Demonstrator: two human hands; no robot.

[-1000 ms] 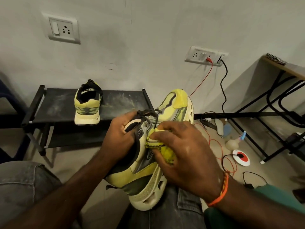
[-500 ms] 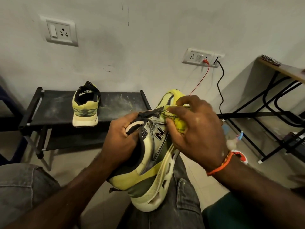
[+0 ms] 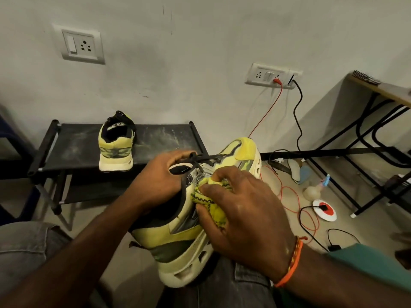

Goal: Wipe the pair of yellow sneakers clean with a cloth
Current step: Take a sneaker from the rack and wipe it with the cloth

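Two hands work one yellow sneaker [image 3: 189, 238] over the lap: the left hand [image 3: 160, 181] grips its collar, the right hand [image 3: 242, 216] curls its fingers [image 3: 213, 192] round a yellow cloth [image 3: 212, 205] pressed to its side, while the other sneaker [image 3: 116, 143] stands on the black rack [image 3: 73, 147].

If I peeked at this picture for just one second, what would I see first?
First you'd spot the big yellow sneaker in the middle, resting on the person's lap. The left hand grips it at the opening, and the right hand presses a yellow cloth against its side. Behind them, the other sneaker stands on a black rack by the wall.
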